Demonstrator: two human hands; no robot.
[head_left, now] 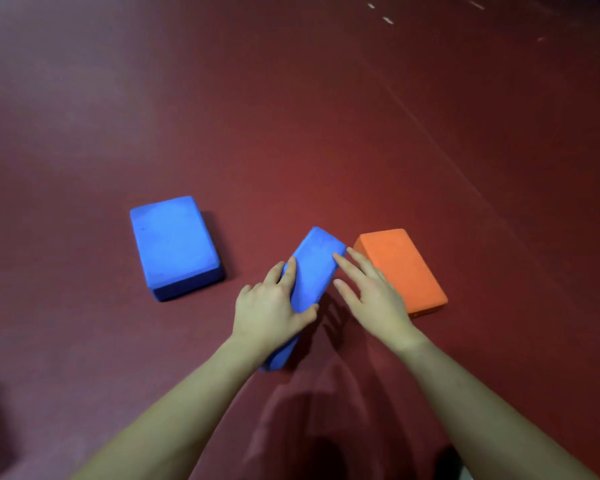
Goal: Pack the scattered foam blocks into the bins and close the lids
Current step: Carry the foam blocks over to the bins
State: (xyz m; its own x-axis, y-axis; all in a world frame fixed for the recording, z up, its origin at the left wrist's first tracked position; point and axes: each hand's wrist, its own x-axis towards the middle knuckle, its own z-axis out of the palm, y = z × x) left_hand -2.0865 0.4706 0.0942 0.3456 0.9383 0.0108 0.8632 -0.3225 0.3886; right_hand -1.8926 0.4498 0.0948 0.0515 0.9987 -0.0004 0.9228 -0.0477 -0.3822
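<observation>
Under left hand (269, 308), blue block's (312, 271) near end

Gym or sports hall, likely: wide dark-red rubbery floor (291, 116) with faint court lines (440, 140); foam blocks (174, 244) lie on it.

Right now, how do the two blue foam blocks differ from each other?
The left blue block lies flat on the red floor, untouched; the middle blue block is tilted, gripped by the left hand, with the right hand open beside it. The left one shows its broad face; the middle one looks narrower. Both are blue foam rectangles.
</observation>
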